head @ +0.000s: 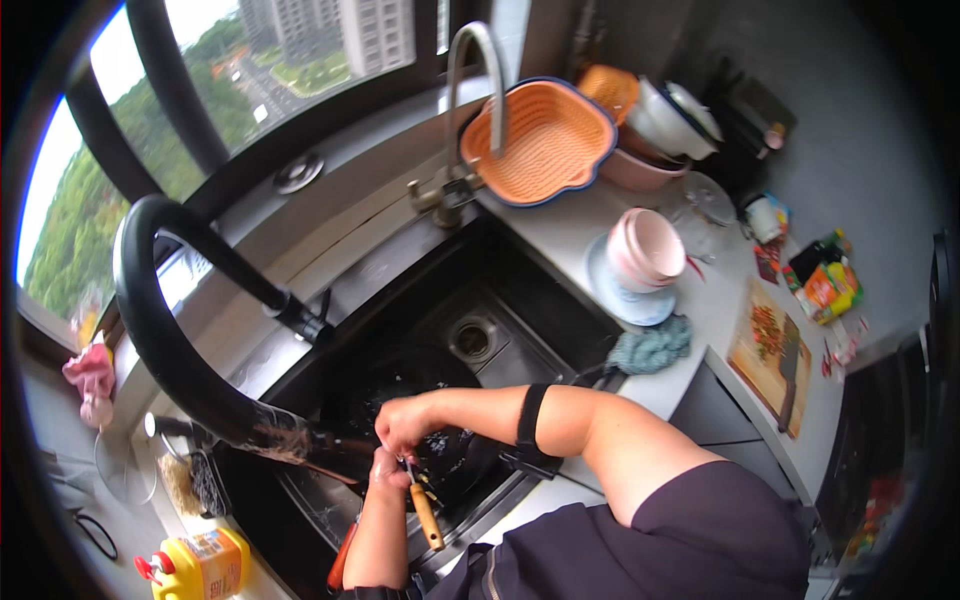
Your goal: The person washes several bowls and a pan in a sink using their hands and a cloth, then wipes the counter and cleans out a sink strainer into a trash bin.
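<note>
My left hand point(388, 474) and my right hand point(409, 426) meet over a dark round wok point(457, 457) in the black sink point(600, 322). Water glints inside the wok. My right arm reaches in from the right, its fingers curled down against my left hand. A tool with a metal shank and a wooden handle point(427, 517) slants out beside my left palm; its working end is hidden, and which hand grips it is unclear. Left of my left forearm lies a red handle point(343, 559). The black hose-like faucet point(150, 330) arches beside my hands.
A slim metal tap point(496, 97) stands behind the sink, beside an orange basket point(551, 142). Pink bowls point(649, 247) are stacked near a teal cloth point(651, 345). A knife point(789, 367) lies on the cutting board point(750, 367) with chopped food. A yellow jug point(202, 566) sits at left.
</note>
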Tool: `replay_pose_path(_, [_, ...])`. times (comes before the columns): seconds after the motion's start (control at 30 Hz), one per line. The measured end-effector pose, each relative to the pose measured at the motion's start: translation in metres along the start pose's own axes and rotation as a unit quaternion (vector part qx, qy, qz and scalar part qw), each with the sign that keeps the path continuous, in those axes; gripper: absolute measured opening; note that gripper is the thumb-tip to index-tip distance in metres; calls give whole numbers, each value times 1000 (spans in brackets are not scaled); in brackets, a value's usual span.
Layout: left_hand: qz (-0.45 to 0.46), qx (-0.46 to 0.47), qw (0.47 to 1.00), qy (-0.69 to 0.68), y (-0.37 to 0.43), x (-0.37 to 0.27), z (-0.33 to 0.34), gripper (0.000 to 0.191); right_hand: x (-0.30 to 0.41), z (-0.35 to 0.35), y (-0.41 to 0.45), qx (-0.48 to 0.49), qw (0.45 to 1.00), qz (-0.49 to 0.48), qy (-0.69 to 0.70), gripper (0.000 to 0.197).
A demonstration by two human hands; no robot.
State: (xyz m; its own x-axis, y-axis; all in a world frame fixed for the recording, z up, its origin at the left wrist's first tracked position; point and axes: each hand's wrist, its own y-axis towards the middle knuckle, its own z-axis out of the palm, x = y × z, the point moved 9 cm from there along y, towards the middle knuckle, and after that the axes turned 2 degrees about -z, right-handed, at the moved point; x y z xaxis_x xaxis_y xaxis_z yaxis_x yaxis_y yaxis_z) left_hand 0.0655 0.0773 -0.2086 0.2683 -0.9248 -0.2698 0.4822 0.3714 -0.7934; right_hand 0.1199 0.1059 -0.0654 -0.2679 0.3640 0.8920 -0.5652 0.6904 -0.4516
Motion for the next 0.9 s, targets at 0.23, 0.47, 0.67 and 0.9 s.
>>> replay_pose_path(0.23, [20, -116, 992, -48, -25, -9, 29, 8, -35, -41, -54, -198, 901, 41, -384, 31])
replay_pose_path(0.47, [124, 1, 976, -178, -31, -17, 47, 15, 1, 18, -107, -152, 945, 143, -252, 22])
replay_pose_path(0.67, [180, 61, 978, -82, -78, -27, 77, 26, 38, 8, -140, -225, 815, 123, -520, 20])
replay_pose_path(0.9, [168, -135, 973, -82, -91, -16, -4, 15, 71, 2, -189, -419, 670, 56, -610, 22])
